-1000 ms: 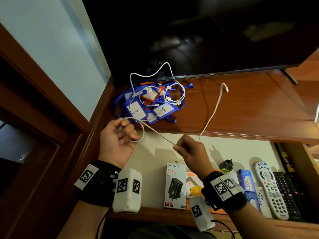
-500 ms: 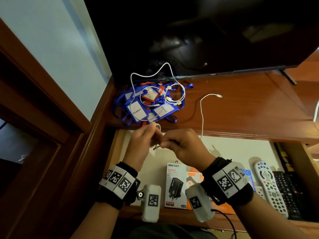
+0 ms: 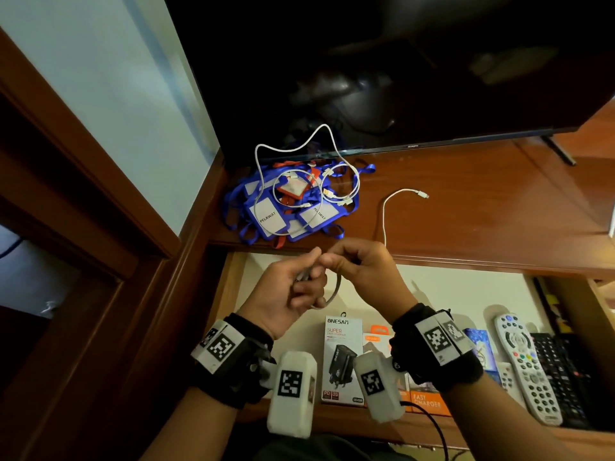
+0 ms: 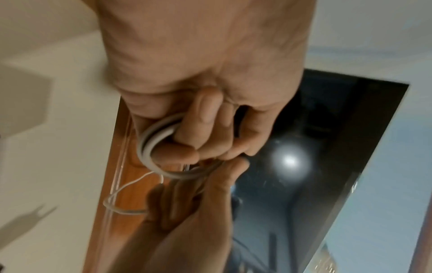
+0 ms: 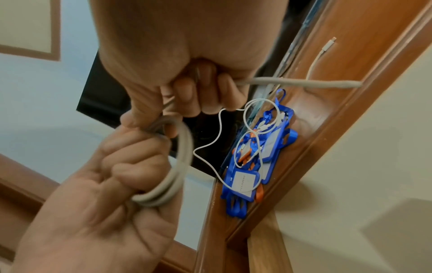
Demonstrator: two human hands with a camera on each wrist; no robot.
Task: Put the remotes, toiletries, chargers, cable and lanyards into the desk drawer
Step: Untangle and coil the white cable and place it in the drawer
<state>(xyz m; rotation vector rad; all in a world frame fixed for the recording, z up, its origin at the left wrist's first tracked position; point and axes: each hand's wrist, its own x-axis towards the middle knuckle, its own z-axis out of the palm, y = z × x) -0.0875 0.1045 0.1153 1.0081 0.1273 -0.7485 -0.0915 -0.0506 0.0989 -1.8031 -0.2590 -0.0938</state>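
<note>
Desk drawer (image 3: 432, 287): open below.
Cable (image 3: 383, 221): tail shortened since a second ago (coiling advances).
Left hand (image 3: 289, 294): clasps coil.
Right hand (image 3: 362, 274): pinches strand, three o'clock.

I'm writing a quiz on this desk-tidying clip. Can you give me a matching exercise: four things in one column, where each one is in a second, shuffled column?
Things:
1. white cable
2. blue lanyards
3. white remote
4. ONESAM charger box

Places:
A. in the open drawer, far right side
B. heaped on the desktop near the wall corner
C. partly coiled, held by both hands, its free end trailing on the desktop
D. in the drawer, near its front, between the two wrists

Pairs: 1-C, 2-B, 3-A, 4-D
</note>
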